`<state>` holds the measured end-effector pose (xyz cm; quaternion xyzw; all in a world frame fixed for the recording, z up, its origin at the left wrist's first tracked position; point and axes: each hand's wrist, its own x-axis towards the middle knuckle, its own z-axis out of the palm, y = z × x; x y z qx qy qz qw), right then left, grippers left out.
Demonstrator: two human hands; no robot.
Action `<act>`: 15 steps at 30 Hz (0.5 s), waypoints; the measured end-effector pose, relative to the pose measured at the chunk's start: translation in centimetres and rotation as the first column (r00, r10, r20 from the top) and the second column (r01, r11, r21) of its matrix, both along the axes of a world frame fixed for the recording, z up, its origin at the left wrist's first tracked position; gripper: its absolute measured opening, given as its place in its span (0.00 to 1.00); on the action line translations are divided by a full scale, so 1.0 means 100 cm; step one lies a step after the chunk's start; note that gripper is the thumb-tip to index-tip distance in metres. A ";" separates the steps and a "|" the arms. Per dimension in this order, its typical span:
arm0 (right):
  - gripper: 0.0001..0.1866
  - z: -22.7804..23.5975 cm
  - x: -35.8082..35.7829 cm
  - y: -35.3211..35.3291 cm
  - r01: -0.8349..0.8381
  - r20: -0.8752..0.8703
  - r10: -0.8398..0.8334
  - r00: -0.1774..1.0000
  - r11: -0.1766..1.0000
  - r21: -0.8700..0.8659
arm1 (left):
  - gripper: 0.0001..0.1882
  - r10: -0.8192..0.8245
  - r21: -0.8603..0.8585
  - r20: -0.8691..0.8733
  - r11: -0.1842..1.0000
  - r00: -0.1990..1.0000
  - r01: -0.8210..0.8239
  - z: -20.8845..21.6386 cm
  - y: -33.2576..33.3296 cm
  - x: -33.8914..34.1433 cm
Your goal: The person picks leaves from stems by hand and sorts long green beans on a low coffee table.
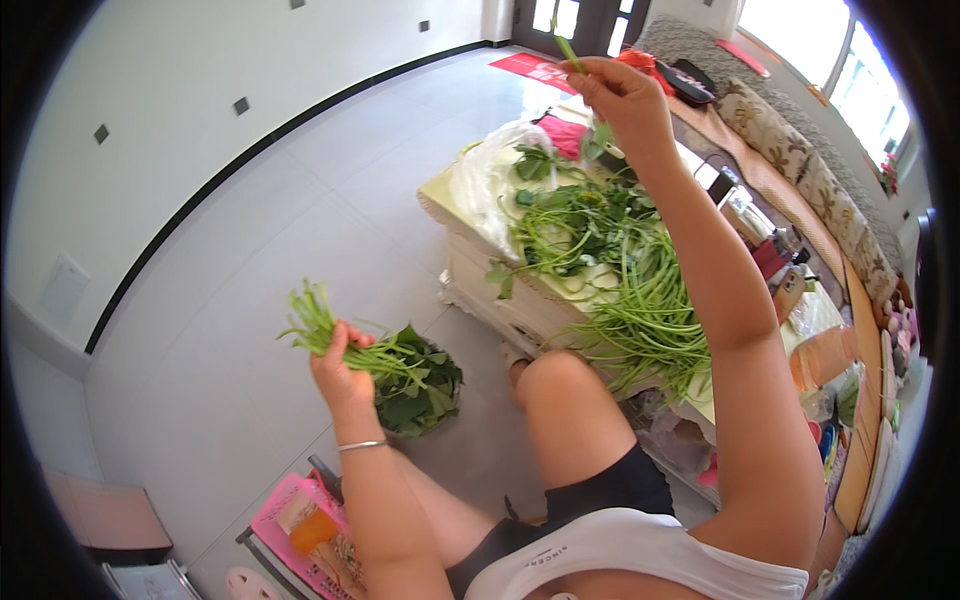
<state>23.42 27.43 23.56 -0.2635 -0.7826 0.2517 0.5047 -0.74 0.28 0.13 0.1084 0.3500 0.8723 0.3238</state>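
Note:
My left hand [343,372] is closed around a bunch of long green stems [312,320], their pale ends sticking out to the left. Just right of that hand are dark green leaves [428,400] in a rounded heap low over the floor; whether a container holds them, I cannot tell. My right hand [622,92] is raised high above the far end of the table, pinching a thin green stalk [567,50] between thumb and fingers. Below my right arm, a large tangle of leafy green stalks [650,290] covers much of the cloth-covered table [440,195], some hanging over its near edge.
A crumpled clear plastic bag [490,180] lies on the table's far left. Bottles, a phone [788,294] and an orange-pink container [825,357] crowd its right side. Beyond runs a patterned sofa [800,140]. A pink basket [290,525] stands by my left leg on the tiled floor [250,300].

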 end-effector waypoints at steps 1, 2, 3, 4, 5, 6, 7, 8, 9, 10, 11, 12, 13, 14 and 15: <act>0.10 -0.002 -0.012 -0.023 -0.055 0.008 0.057 0.998 0.992 -0.118 | 0.05 -0.003 0.000 -0.014 1.000 1.000 0.003 0.002 0.000 0.002; 0.11 -0.008 -0.026 -0.047 -0.096 0.029 0.105 0.994 0.972 -0.213 | 0.05 -0.014 0.005 -0.019 1.000 1.000 0.014 0.004 -0.001 0.004; 0.12 -0.018 -0.039 -0.069 -0.137 0.049 0.159 0.986 0.941 -0.309 | 0.05 -0.022 0.006 -0.022 1.000 1.000 0.022 0.005 -0.002 0.005; 0.13 -0.036 -0.049 -0.079 -0.250 -0.013 0.272 0.962 0.866 -0.432 | 0.06 -0.040 0.014 -0.008 0.999 0.999 0.040 0.005 0.002 0.009; 0.14 -0.058 -0.059 -0.087 -0.358 -0.087 0.373 0.924 0.761 -0.541 | 0.06 -0.059 0.018 0.001 0.998 0.998 0.059 0.002 0.005 0.012; 0.15 -0.078 -0.071 -0.101 -0.394 -0.080 0.424 0.902 0.733 -0.555 | 0.06 -0.068 0.019 0.002 0.997 0.998 0.068 0.005 0.002 0.012; 0.16 -0.103 -0.080 -0.114 -0.416 -0.067 0.465 0.883 0.707 -0.572 | 0.05 -0.091 0.015 0.006 0.996 0.996 0.090 0.002 0.002 0.012; 0.18 -0.123 -0.086 -0.128 -0.422 -0.082 0.469 0.879 0.688 -0.591 | 0.05 -0.103 0.005 -0.021 0.995 0.994 0.103 0.005 0.001 0.013; 0.20 -0.145 -0.091 -0.140 -0.419 -0.092 0.465 0.880 0.673 -0.610 | 0.04 -0.124 -0.004 -0.044 0.992 0.991 0.124 0.004 0.002 0.014; 0.21 -0.168 -0.095 -0.151 -0.448 -0.122 0.480 0.869 0.656 -0.607 | 0.04 -0.134 -0.028 -0.054 0.991 0.990 0.132 0.007 0.001 0.016; 0.22 -0.191 -0.098 -0.161 -0.471 -0.148 0.490 0.859 0.643 -0.604 | 0.04 -0.148 -0.051 -0.060 0.988 0.987 0.145 0.012 0.001 0.019; 0.23 -0.202 -0.100 -0.170 -0.491 -0.172 0.498 0.850 0.630 -0.601 | 0.04 -0.163 -0.072 -0.063 0.985 0.985 0.158 0.014 -0.001 0.021; 0.24 -0.210 -0.102 -0.174 -0.474 -0.135 0.500 0.855 0.650 -0.593 | 0.04 -0.171 -0.067 -0.078 0.984 0.982 0.166 0.013 -0.002 0.021; 0.24 -0.218 -0.103 -0.176 -0.456 -0.099 0.498 0.861 0.672 -0.584 | 0.05 -0.184 -0.063 -0.094 0.982 0.978 0.179 0.012 -0.001 0.020; 0.24 -0.219 -0.104 -0.180 -0.438 -0.061 0.497 0.866 0.692 -0.573 | 0.05 -0.195 -0.058 -0.108 0.980 0.975 0.189 0.010 -0.002 0.020</act>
